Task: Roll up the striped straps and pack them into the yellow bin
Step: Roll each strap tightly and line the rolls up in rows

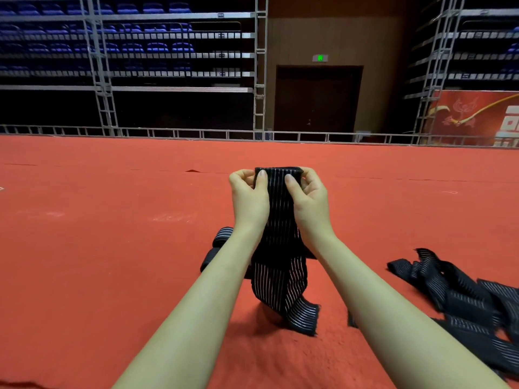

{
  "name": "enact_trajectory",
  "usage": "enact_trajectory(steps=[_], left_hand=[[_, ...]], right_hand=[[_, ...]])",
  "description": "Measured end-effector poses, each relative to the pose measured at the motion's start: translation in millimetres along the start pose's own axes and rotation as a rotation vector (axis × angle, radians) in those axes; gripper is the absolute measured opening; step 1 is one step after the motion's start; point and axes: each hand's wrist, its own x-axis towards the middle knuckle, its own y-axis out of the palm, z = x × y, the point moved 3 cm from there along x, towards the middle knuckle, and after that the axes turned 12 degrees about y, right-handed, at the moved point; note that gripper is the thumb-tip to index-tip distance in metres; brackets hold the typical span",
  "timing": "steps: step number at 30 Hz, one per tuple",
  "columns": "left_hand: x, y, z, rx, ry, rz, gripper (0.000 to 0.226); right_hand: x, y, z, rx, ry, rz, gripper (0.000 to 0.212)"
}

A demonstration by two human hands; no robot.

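A black strap with thin white stripes hangs between my two hands above the red floor. My left hand pinches its top left corner and my right hand pinches the top right corner, thumbs on the near face. The top edge looks folded over. The strap's lower end curls onto the floor. Behind my left forearm lie rolled striped straps. A loose pile of unrolled striped straps lies at the right. No yellow bin shows in this view.
A red carpeted floor spreads all around. A low metal rail borders its far edge, with scaffold stands and blue seats behind. A dark door and a red banner stand at the back right.
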Motion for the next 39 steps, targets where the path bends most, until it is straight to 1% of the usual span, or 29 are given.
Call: enact_trajectory(steps=[2, 3, 6, 10, 12, 14, 15, 17, 20, 24, 26, 30, 32, 36, 39], left_hand=[[4, 0, -8, 0.042, 0.093, 0.068, 0.027], [7, 1, -12, 0.072, 0.143, 0.104, 0.027], [14, 3, -28, 0.139, 0.272, 0.181, 0.013], [20, 3, -48, 0.134, 0.368, 0.215, 0.012], [24, 2, -56, 0.12, 0.394, 0.219, 0.011], [29, 1, -64, 0.133, 0.428, 0.23, 0.01], [32, 0, -68, 0.14, 0.445, 0.24, 0.01], [37, -2, -74, 0.149, 0.462, 0.256, 0.011], [44, -8, -79, 0.166, 0.445, 0.254, 0.011], [49, -13, -79, 0.188, 0.436, 0.235, 0.011], [50, -16, -79, 0.195, 0.444, 0.242, 0.011], [47, -23, -80, 0.226, 0.507, 0.269, 0.011], [45, -25, -80, 0.261, 0.547, 0.271, 0.011], [44, -25, -75, 0.328, 0.59, 0.269, 0.011], [46, -25, -69, 0.359, 0.576, 0.279, 0.014]], right_hand=[[4, 3, 9, -0.105, -0.081, -0.019, 0.01], [7, 4, 13, -0.15, -0.114, -0.036, 0.011], [15, 5, 22, -0.246, -0.158, -0.088, 0.009], [23, 7, 37, -0.348, -0.172, -0.009, 0.011], [24, 8, 42, -0.384, -0.167, 0.029, 0.023], [21, 7, 43, -0.327, -0.162, -0.011, 0.035], [18, 4, 43, -0.287, -0.158, -0.051, 0.036], [15, 0, 40, -0.281, -0.14, -0.097, 0.031], [12, -1, 31, -0.414, -0.097, -0.1, 0.02], [10, 0, 20, -0.492, -0.023, -0.045, 0.018], [9, 1, 16, -0.472, -0.003, -0.009, 0.015], [3, 1, 19, -0.373, -0.013, 0.068, 0.025], [1, 0, 21, -0.339, -0.016, 0.08, 0.026], [3, -4, 15, -0.277, 0.058, 0.151, 0.022], [4, -9, 9, -0.302, 0.099, 0.187, 0.02]])
